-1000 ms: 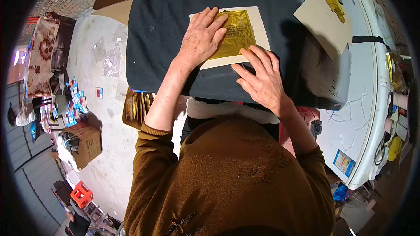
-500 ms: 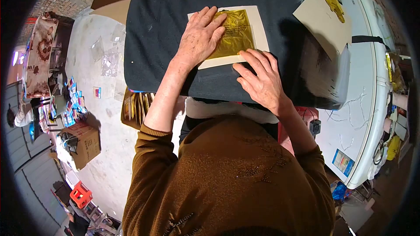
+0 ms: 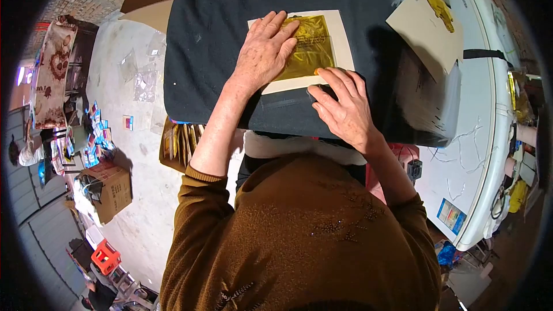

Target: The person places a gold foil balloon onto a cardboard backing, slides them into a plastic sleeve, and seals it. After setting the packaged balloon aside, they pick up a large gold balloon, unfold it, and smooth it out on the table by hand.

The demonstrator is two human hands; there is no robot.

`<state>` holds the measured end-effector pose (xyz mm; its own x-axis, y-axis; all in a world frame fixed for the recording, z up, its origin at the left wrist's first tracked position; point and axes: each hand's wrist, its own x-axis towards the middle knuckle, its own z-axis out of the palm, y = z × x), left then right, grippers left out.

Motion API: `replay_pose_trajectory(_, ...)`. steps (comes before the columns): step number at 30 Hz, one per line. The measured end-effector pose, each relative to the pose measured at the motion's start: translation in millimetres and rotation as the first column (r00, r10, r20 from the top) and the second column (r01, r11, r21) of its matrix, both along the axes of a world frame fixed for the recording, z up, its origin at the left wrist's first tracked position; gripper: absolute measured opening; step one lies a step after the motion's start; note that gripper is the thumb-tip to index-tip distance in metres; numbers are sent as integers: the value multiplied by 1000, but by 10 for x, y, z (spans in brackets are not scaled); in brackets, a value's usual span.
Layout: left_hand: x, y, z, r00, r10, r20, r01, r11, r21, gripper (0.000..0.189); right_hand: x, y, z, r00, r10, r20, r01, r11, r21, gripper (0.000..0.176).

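A shiny gold foil sheet (image 3: 314, 52) lies on a cream-coloured board (image 3: 344, 49) on the black cloth-covered table (image 3: 213, 34). My left hand (image 3: 264, 55) rests flat over the left side of the foil and board, fingers stretched toward the far edge. At the near right corner of the foil is my right hand (image 3: 345, 106); its fingers are loosely extended, with the fingertips touching the board's near edge. The thumb of that hand hangs over the black cloth. No object shows in the grasp of either hand. The foil's left part is hidden under my left hand.
A stack of cream boards (image 3: 423, 34) stands at the table's right, with gold foil scraps (image 3: 432, 0) behind it. Right of the table is a white appliance (image 3: 466, 138). A box of gold packets (image 3: 181, 144) sits by the near left edge. Cardboard boxes (image 3: 106, 187) stand on the floor.
Both hands keep nearly the same places on the foil and board. The view has shifted very slightly, so the table and board appear a little lower.
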<state>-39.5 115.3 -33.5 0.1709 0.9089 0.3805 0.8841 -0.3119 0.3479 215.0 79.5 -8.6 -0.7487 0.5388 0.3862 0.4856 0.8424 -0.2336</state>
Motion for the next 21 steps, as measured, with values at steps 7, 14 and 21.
replay_pose_trajectory(7,1,-1,-11,1000,3,-1,-3,1000,-9,46,-55,-31,10,995,-63,79,62,998,24,54)
replay_pose_trajectory(14,-7,-6,10,1000,-8,11,8,1000,-21,48,-125,-13,49,978,-88,190,84,996,29,64)
replay_pose_trajectory(21,11,-14,41,999,-6,45,6,1000,11,47,-162,26,11,971,-96,220,97,995,5,67)
